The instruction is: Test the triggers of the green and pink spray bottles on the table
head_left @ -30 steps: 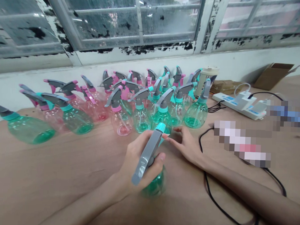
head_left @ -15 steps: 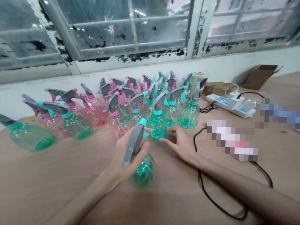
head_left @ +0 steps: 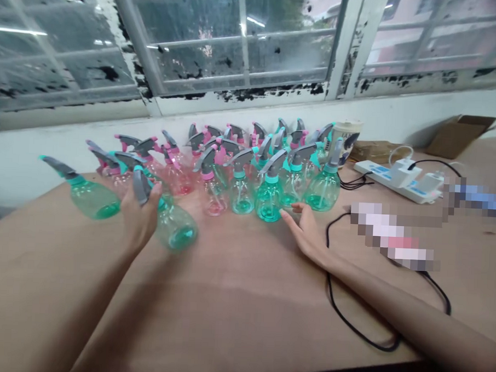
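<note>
My left hand [head_left: 140, 217] is closed around the grey trigger head of a green spray bottle [head_left: 176, 230], which is tilted with its base pointing right over the wooden table [head_left: 235, 295]. It sits beside several green and pink bottles lying on their sides at the left [head_left: 93, 198]. My right hand [head_left: 307, 232] rests flat on the table with fingers stretched out, fingertips close to the front upright green bottle [head_left: 267, 200]. A cluster of upright pink and green spray bottles [head_left: 249, 158] stands behind it.
A white power strip [head_left: 400, 179] with plugs lies at the right, and a black cable [head_left: 361, 322] loops over the table. A paper cup [head_left: 346, 141] stands behind the bottles. A cardboard box [head_left: 459, 135] sits by the wall. Windows run along the back.
My left hand has carried the green spray bottle from the middle of the table to the left, toward the bottles lying on their sides. My right hand has stayed flat in about the same spot.
</note>
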A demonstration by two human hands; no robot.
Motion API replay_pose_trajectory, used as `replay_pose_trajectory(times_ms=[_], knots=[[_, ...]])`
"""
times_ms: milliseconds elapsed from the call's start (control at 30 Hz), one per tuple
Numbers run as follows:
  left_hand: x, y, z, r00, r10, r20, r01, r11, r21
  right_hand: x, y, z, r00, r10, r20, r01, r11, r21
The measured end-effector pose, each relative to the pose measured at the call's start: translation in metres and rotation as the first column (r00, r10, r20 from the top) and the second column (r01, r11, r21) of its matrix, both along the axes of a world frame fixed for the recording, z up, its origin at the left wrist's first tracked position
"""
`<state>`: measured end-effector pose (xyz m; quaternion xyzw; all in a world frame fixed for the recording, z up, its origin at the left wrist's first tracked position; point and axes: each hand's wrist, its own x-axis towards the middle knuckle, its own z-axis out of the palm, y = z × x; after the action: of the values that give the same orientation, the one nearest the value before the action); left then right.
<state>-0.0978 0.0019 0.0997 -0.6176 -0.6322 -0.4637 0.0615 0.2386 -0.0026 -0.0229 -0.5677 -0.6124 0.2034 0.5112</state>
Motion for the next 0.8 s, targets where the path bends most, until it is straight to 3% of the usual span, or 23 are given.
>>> replay_pose_trajectory(times_ms=[167, 300, 467, 633, 800], knots=[[-0.003, 0.038, -0.006, 0.996, 0.082, -0.027, -0.078, 0.99, 0.118, 0.0, 0.0, 0.0, 1.0, -0.009, 0.003, 0.009, 1.0, -0.018], [0.0, 0.07, -0.012, 0.993, 0.082, -0.08, -0.071, 0.988, 0.14, 0.001, 0.001, -0.002, 1.0, -0.015, 0.011, 0.016, 0.999, -0.035], [0.004, 0.1, -0.015, 0.973, 0.186, -0.138, -0.165, 0.975, 0.146, 0.0, 0.001, -0.005, 1.0, -0.006, -0.012, 0.005, 0.999, -0.051], [0.0, 0.106, -0.008, 0.944, 0.226, -0.241, -0.207, 0.973, 0.103, -0.001, 0.0, -0.004, 1.0, 0.009, -0.019, -0.01, 0.998, -0.057], [-0.019, 0.088, -0.003, 0.873, 0.227, -0.431, -0.228, 0.972, 0.052, -0.002, -0.002, -0.003, 1.0, 0.02, -0.01, -0.02, 0.998, -0.065]])
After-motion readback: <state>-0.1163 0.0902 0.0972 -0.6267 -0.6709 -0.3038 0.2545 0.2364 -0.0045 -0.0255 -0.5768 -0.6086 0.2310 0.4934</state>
